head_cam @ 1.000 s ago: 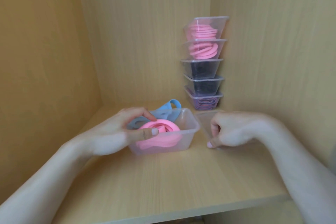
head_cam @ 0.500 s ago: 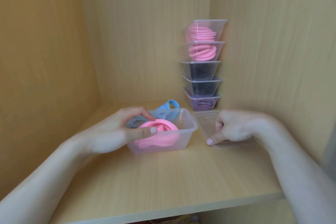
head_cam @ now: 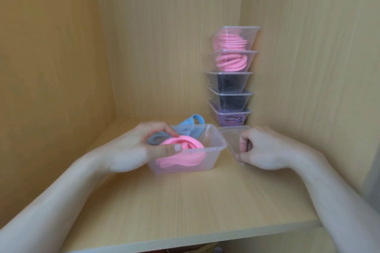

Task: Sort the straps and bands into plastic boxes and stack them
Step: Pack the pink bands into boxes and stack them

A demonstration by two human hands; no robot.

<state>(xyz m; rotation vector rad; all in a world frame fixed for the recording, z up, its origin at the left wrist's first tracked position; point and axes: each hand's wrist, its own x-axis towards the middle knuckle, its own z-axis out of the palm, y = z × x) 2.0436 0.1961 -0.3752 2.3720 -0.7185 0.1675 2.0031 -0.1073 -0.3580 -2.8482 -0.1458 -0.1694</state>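
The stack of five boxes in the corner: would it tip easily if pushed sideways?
Probably yes: the stack is tall and narrow, and its upper boxes look slightly offset. The right wall close beside it would likely catch a fall that way. The boxes seem light, thin clear plastic with soft bands inside.

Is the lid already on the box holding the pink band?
No, the box is open on top with the pink band showing, and the right hand pinches the lid beside it.
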